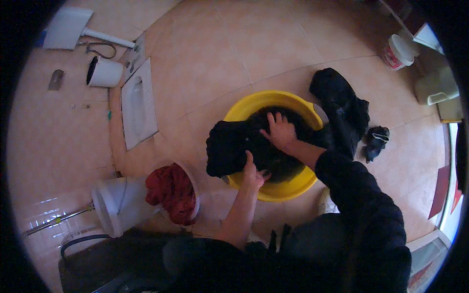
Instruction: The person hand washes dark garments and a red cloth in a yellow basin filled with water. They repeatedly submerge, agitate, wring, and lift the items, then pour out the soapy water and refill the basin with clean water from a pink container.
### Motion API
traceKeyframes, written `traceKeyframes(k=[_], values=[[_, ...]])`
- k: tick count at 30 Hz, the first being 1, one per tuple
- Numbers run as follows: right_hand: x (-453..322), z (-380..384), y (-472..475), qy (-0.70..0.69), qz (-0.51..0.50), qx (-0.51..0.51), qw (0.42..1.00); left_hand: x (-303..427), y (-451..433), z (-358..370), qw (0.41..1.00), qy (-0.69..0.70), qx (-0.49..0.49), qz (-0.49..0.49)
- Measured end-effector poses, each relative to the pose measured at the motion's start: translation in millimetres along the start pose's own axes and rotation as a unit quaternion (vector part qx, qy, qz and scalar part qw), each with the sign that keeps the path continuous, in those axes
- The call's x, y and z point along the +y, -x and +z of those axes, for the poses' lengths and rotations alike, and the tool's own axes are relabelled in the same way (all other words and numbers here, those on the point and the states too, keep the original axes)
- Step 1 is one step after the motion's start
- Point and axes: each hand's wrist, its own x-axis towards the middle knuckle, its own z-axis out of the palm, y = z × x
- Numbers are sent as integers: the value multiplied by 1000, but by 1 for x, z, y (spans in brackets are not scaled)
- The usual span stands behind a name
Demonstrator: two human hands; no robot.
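A yellow plastic basin (289, 190) stands on the tiled floor, with dark water inside it. A soaked black garment (229, 148) lies across the basin and hangs over its left rim. My right hand (281, 132) rests on the dark cloth near the middle, fingers spread and nothing gripped. Lower down, my left hand (253, 175) touches the garment's near edge with its thumb raised. Its fingers are partly hidden, so I cannot tell whether it grips the cloth. More black clothing (339, 106) lies over the right rim and on the floor.
A small dark cloth item (377, 143) lies to the right. Red cloth (172, 194) fills a tub beside a white bucket (110, 208) at lower left. A squat toilet (139, 104) is set at left, near a white bin (105, 72). A lidded pail (398, 53) stands far right.
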Motion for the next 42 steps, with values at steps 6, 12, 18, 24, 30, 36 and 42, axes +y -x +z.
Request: traceKeyframes(k=[6, 12, 18, 24, 30, 36, 42], values=[[3, 9, 24, 43, -192, -184, 963, -8, -8, -13, 988, 91, -125, 12], [-4, 24, 10, -82, -24, -260, 962, 0, 0, -15, 961, 212, -131, -122], [-71, -20, 89, -247, -278, -166, 913, -4, -1, -13, 914, 260, -311, -18], [-54, -11, 44, -167, -258, -85, 948, -14, 10, 6, 898, 250, -357, 57], [-4, -5, -7, -125, -69, 33, 989, 0, 14, 14, 986, 117, -115, 34], [-2, -4, 21, 127, -242, -235, 933, -15, -8, -13, 982, 130, -86, -103], [15, 25, -8, -20, -43, -128, 991, -18, -30, -21, 981, 158, -23, -111]])
